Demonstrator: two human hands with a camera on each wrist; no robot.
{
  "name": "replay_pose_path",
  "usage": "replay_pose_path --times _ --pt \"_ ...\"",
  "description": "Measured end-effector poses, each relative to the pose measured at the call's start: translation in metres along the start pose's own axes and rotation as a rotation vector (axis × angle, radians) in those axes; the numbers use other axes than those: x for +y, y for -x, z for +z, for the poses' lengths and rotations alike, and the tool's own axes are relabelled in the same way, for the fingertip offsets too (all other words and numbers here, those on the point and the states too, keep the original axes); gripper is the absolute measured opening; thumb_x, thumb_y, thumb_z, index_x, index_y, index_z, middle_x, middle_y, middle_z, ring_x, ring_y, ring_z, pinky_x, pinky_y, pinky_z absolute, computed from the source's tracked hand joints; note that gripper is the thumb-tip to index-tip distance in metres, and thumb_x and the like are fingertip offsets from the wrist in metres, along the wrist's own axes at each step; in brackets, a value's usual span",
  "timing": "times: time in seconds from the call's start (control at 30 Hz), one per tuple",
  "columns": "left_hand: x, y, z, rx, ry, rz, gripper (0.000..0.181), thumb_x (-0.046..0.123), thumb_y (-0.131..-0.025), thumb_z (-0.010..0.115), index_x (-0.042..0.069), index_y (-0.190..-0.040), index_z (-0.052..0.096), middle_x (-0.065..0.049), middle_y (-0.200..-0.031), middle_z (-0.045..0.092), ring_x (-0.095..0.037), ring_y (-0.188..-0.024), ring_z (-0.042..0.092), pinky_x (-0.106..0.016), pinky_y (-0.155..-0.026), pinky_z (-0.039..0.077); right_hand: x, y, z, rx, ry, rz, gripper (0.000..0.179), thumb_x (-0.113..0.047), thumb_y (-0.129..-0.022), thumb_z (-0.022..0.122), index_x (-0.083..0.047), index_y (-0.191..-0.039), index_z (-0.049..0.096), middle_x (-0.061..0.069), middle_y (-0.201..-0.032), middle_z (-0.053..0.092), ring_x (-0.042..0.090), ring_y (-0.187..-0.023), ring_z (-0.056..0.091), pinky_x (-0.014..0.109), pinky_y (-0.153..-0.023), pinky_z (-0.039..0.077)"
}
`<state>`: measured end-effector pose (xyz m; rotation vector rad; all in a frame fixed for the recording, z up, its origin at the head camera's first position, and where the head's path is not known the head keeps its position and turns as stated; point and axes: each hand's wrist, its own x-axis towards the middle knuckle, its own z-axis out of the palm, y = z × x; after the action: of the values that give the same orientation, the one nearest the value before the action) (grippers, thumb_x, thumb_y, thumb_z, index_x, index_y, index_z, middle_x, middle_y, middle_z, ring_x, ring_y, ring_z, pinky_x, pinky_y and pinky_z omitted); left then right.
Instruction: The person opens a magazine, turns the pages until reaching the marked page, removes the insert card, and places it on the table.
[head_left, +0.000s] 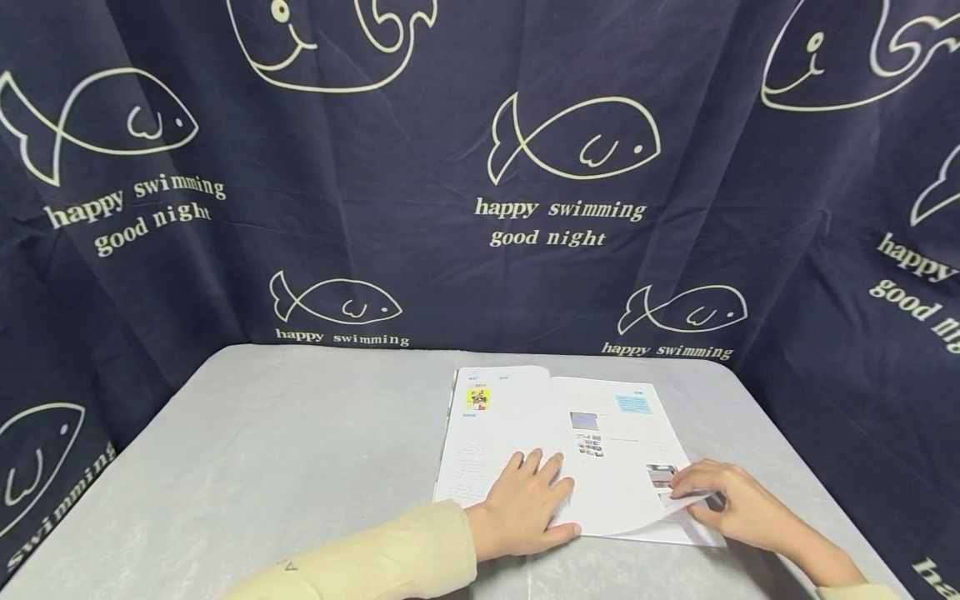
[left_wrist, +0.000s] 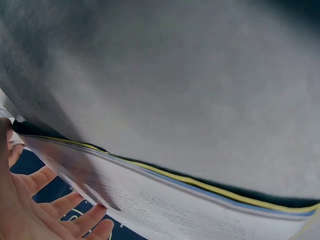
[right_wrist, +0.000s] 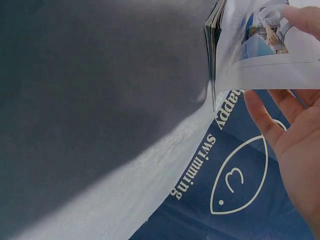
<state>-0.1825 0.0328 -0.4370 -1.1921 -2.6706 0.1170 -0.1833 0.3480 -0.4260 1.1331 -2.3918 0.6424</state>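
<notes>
So my right hand [head_left: 731, 498] has the lower right corner of a page [head_left: 678, 507] pinched between thumb and fingers, lifted and curling a bit, while my left hand [head_left: 527, 504] rests with its fingers spread low on the open book [head_left: 510, 433], near the gutter. The book's just past my left fingertips and runs across to my right hand, so both are touching it. My left hand is what's in the way, covering the bottom of the gutter. My right fingers overlap a small photo [head_left: 662, 472], and the raised page hides most of the sheet below. Print's too tiny to read. Both wrist views cut my hands off at the edge. Under everything there's a grey tabletop [head_left: 300, 450], and behind it a navy curtain [head_left: 420, 208] with fish outlines and "happy swimming good night".
</notes>
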Motion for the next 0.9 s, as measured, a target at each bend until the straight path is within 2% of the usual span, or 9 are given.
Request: replay_pose_path --times 0.13,0.4,0.6,0.9 --pt "0.001 0.000 -0.001 -0.013 -0.006 -0.003 0.060 0.065 -0.088 0.025 0.026 -0.126 0.048 -0.005 -0.136 0.046 -0.030 -0.121 0.046 -0.044 -0.095 0.039 0.001 -0.001 0.000 0.019 -0.005 -0.009 0.046 0.009 -0.048 0.074 -0.023 -0.080 0.068 -0.005 -0.083 0.067 0.005 -0.081 0.059 0.003 -0.085 0.032" --pt "0.002 -0.001 0.002 0.022 -0.029 0.009 0.058 0.066 -0.087 0.027 0.026 -0.122 0.049 -0.004 -0.130 0.049 -0.031 -0.112 0.052 -0.043 -0.090 0.041 -0.001 -0.004 -0.003 0.037 0.029 0.008 0.041 0.006 -0.050 0.076 -0.025 -0.077 0.069 -0.007 -0.083 0.066 0.005 -0.079 0.059 0.004 -0.082 0.033" --pt "0.004 -0.002 0.002 0.015 -0.035 0.013 0.059 0.068 -0.086 0.027 0.026 -0.123 0.048 -0.003 -0.129 0.050 -0.032 -0.110 0.054 -0.043 -0.088 0.042 0.000 -0.006 -0.004 0.048 0.051 0.021 0.042 0.005 -0.048 0.077 -0.025 -0.077 0.069 -0.006 -0.083 0.067 0.005 -0.080 0.059 0.005 -0.081 0.033" --pt "0.006 -0.003 0.001 0.006 -0.040 0.014 0.062 0.069 -0.085 0.028 0.025 -0.125 0.046 -0.003 -0.129 0.049 -0.033 -0.109 0.054 -0.043 -0.088 0.042 0.002 -0.012 -0.006 0.113 0.040 0.001 0.045 0.004 -0.045 0.076 -0.020 -0.082 0.070 -0.004 -0.088 0.067 0.003 -0.088 0.056 0.008 -0.087 0.025"
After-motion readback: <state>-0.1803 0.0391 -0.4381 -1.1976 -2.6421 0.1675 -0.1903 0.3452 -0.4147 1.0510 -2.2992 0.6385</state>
